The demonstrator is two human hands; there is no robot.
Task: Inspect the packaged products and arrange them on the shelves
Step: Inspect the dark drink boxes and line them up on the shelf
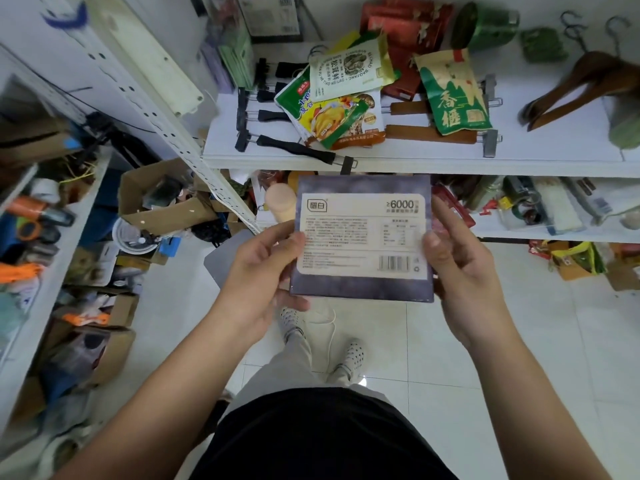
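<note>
A flat purple packet [362,237] with a cream label, small print and a barcode faces me, held in front of the white shelf [450,161]. My left hand [263,271] grips its left edge, thumb on the label. My right hand [457,258] grips its right edge, thumb on the front. Behind my left hand a second grey-purple flat packet [218,261] shows partly. On the shelf above lie several food pouches: a white and yellow one [346,71], a green and yellow one [332,119] and a green and tan one [450,95].
Black-handled tools [294,147] and wooden hangers [588,84] lie on the same shelf, with red packets [405,26] behind. A lower shelf [554,233] holds mixed clutter. Cardboard boxes [162,199] and a cluttered rack [41,237] stand left. White tiled floor [485,341] lies below.
</note>
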